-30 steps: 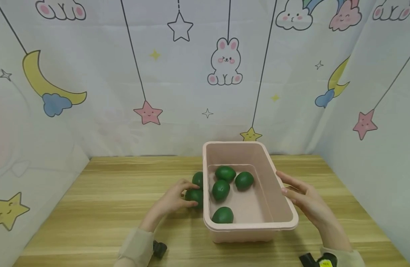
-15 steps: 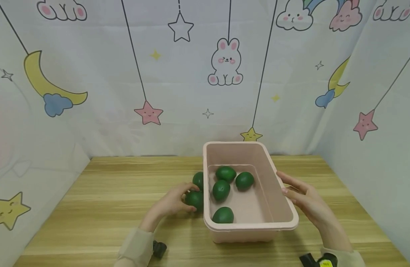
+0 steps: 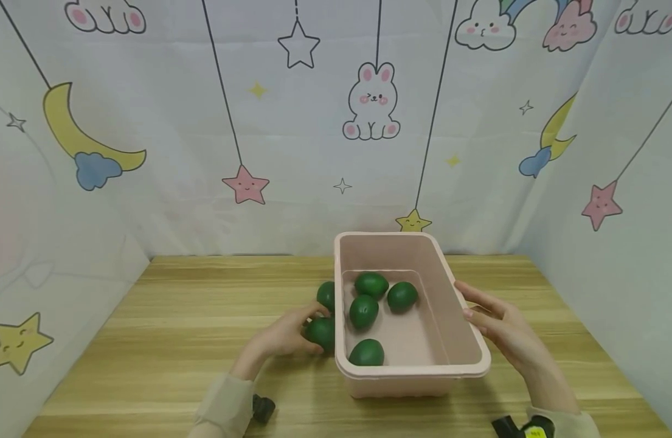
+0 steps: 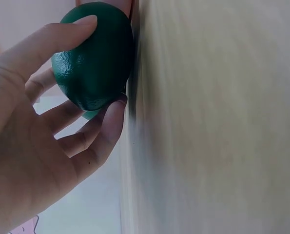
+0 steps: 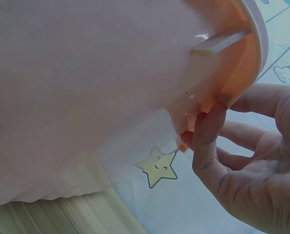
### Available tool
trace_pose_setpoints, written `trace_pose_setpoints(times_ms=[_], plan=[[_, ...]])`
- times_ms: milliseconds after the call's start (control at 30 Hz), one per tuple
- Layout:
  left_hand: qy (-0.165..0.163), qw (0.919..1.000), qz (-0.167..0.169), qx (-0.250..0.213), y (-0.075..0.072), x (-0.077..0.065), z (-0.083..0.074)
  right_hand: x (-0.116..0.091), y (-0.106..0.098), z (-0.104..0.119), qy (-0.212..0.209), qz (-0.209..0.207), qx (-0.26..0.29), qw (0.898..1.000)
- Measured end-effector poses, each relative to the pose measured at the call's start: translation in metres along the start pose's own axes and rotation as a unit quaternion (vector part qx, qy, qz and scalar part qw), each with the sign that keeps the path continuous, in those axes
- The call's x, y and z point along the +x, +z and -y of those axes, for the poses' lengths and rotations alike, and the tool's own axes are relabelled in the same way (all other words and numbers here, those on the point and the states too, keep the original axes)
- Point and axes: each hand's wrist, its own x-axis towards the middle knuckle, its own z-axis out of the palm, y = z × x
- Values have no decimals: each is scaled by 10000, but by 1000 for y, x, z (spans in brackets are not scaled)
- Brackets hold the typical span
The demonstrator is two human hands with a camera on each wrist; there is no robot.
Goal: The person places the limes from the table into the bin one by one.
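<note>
My left hand [image 3: 285,333] holds a dark green, glossy avocado [image 4: 93,56] on the table just left of the pink plastic bin [image 3: 412,370]. In the left wrist view its thumb lies across the avocado and the other fingers curl round the underside. Behind it sits another avocado [image 3: 326,294], partly hidden by the bin's wall. Several more avocados lie inside the bin, among them one near the front [image 3: 367,353]. On the bin's right side my right hand [image 3: 502,328] grips the rim; in the right wrist view the fingertips [image 5: 210,117] bend around its edge.
The wooden table [image 3: 204,304] carries the bin right of its middle. A white curtain [image 3: 292,134] with cartoon drawings closes off the back and both sides. Each wrist wears a black device, such as the left wrist camera [image 3: 263,409].
The avocado in my left hand has shifted slightly toward the near edge, and the hand has moved with it. The right hand and the bin stay in place.
</note>
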Motion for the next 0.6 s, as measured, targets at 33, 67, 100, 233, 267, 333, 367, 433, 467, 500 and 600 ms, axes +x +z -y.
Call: trace_pose_setpoints(times_ms=[33, 67, 100, 233, 267, 333, 367, 433, 467, 500, 600], plan=[[-6, 10000, 8, 3, 0, 0, 0, 0, 0, 0, 2, 4, 3, 10000], [-15, 10000, 11, 5, 0, 0, 0, 0, 0, 0, 1, 10, 5, 10000], [-20, 10000, 8, 18, 0, 0, 0, 0, 0, 0, -2, 17, 3, 10000], [-42, 10000, -30, 83, 0, 0, 0, 0, 0, 0, -12, 32, 17, 10000], [-45, 9999, -45, 102, 0, -1, 0, 0, 0, 0, -21, 40, 23, 10000], [-47, 9999, -83, 140, 0, -1, -1, 0, 0, 0, -32, 48, 39, 10000], [-60, 9998, -105, 162, -1, -2, -1, 0, 0, 0, -35, 52, 45, 10000], [-94, 9997, -148, 187, -2, -3, -2, 0, 0, 0, -39, 49, 53, 10000], [-101, 9996, -167, 201, -2, -3, -3, 0, 0, 0, -39, 48, 57, 10000], [-98, 9996, -178, 201, -3, -3, -3, 0, 0, 0, -30, 45, 60, 10000], [-101, 9996, -199, 195, -4, -4, -5, -1, 0, 1, -28, 41, 65, 10000]])
